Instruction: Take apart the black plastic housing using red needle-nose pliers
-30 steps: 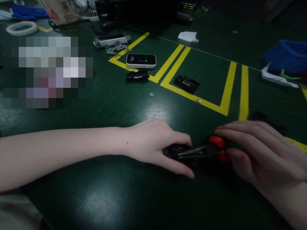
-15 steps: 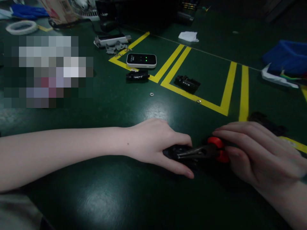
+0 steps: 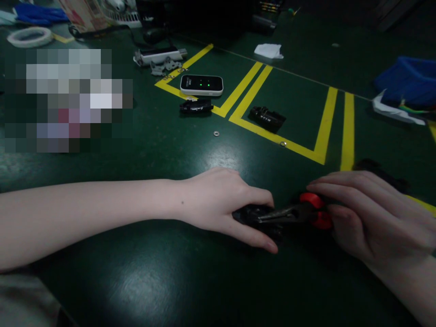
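- Lower middle of the frame: my left hand (image 3: 221,200) has its thumb and fingers clamped around a glossy black plastic part (image 3: 248,214) on the dark green tabletop (image 3: 163,277).
- Right of that, my right hand (image 3: 374,213) grips red-handled metal pliers (image 3: 289,215), their nose on the part.
- I see yellow tape lines (image 3: 320,127) marking the surface across the upper half; the room behind falls nearly black.
- Upper middle: a white-and-black device (image 3: 201,86) shows two green lights; its small lettering I can't read. Nor can I read the pale marks on a black casing (image 3: 267,118) to its lower right.
- Upper right: a blue bin (image 3: 405,79), contents unclear.
- Top left: a white slatted basket (image 3: 126,20) with pale items in it.
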### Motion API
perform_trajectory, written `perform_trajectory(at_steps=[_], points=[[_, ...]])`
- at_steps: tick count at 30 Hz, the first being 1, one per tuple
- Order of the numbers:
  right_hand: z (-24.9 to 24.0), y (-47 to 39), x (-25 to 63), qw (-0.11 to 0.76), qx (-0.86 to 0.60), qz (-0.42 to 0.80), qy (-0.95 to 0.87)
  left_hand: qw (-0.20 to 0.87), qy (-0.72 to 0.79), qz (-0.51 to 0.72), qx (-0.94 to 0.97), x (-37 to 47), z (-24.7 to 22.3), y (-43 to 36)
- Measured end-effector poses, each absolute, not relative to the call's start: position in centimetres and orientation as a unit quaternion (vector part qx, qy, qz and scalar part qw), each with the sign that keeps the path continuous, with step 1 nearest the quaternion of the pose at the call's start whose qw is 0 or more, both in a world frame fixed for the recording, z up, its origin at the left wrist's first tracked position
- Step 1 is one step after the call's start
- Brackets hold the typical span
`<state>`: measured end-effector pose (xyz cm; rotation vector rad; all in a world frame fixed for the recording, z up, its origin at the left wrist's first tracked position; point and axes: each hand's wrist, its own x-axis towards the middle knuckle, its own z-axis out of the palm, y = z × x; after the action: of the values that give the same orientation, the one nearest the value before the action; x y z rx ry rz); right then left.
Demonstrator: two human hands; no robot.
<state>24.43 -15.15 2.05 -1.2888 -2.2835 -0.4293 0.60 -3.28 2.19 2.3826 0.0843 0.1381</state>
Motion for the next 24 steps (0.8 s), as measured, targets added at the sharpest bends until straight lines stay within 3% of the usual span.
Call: perform_trajectory(at_steps=[24], points=[[2.86,-15.82,23.95,0.218,-0.497,-0.141,-0.828,0.353,0.031,0.043,0.934,0.74,2.55,-3.51]])
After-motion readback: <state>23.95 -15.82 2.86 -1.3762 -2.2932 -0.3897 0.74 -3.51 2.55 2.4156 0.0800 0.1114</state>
